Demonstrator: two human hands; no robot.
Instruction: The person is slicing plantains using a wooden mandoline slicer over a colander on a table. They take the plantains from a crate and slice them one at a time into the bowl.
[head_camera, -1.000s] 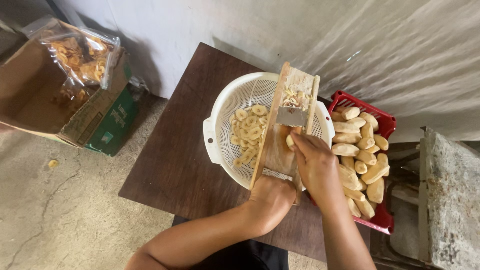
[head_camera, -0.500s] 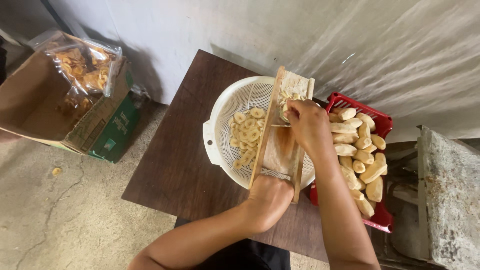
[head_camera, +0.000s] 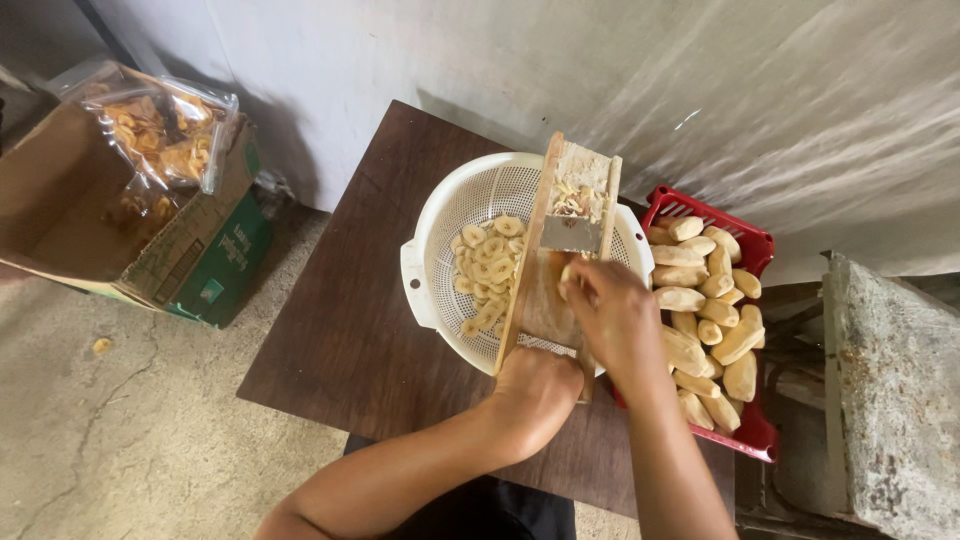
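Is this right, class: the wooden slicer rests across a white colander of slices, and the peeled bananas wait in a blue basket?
Not quite. The head view shows the peeled bananas in a red basket, not blue. The wooden slicer does rest across the white colander of slices.

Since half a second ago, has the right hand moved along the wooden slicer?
Yes. The right hand has slid back down the wooden slicer, from beside its metal blade toward the left hand holding the near end.

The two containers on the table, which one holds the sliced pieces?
The round white colander, under the wooden slicer, holds the thin slices. The red basket to its right holds whole peeled pieces instead.
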